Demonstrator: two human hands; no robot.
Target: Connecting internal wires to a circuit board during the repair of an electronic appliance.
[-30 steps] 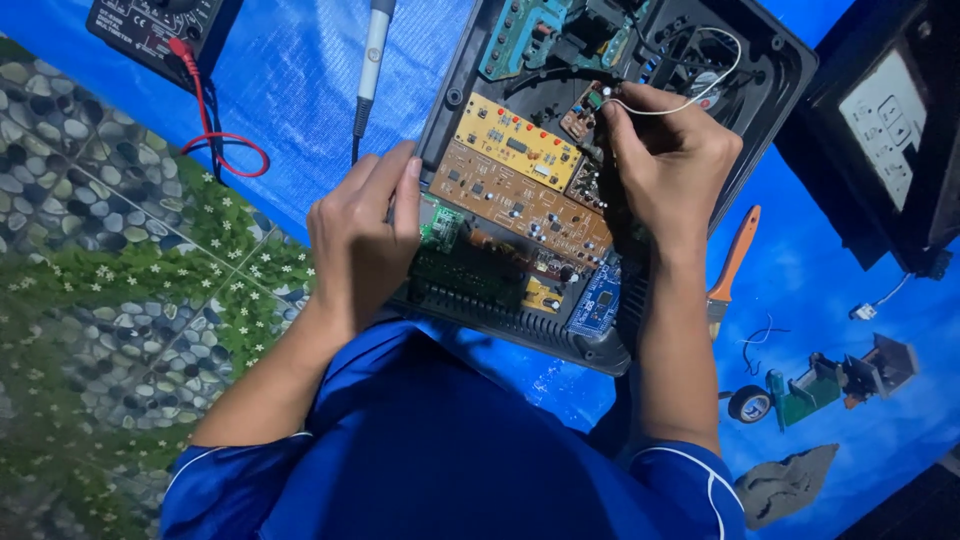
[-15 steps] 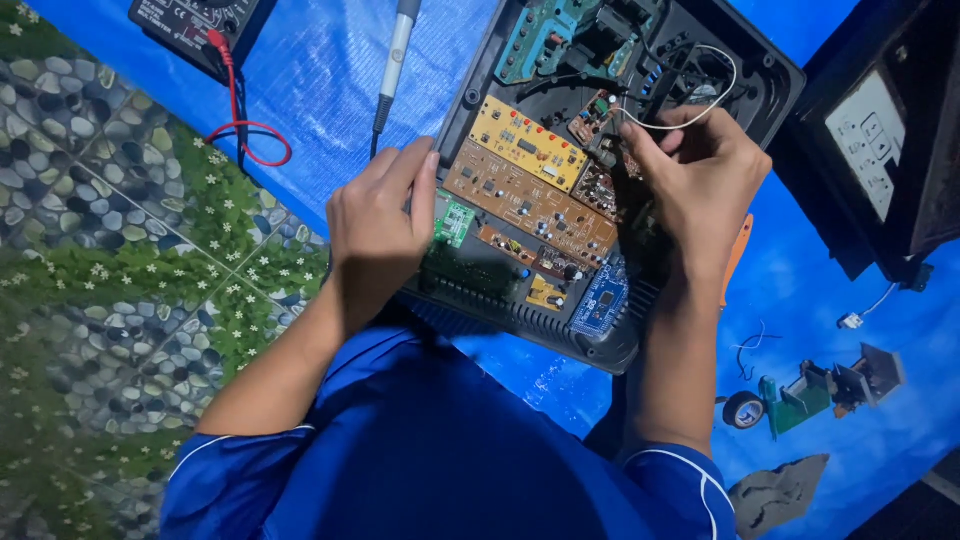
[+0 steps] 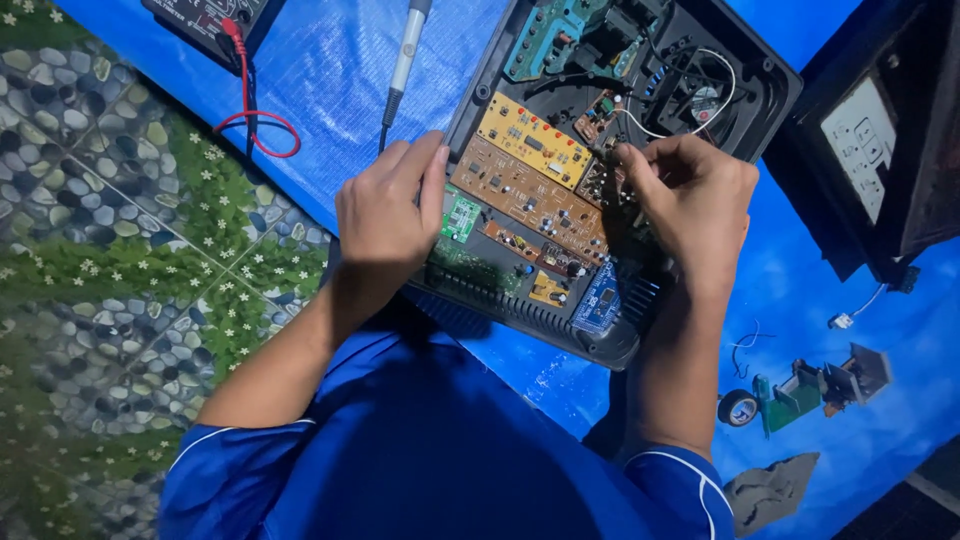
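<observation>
Opened black case (image 3: 640, 330) sits centre frame on the blue sheet (image 3: 320, 90) — cover off, circuit boards (image 3: 520, 190) exposed. Left hand (image 3: 385, 210) grips the case's left edge, fingers closed on it. Right hand (image 3: 690, 195) pinches among the boards; what it pinches — cannot tell. Nothing reassembled yet.

Improvised electronics repair spot on a home floor. Blue tarp (image 3: 330, 80) spread over pebble-and-flower patterned flooring (image 3: 110, 260); multimeter (image 3: 200, 15) with red lead, soldering iron (image 3: 405, 50), opened device with circuit boards (image 3: 560, 170), loose parts.
</observation>
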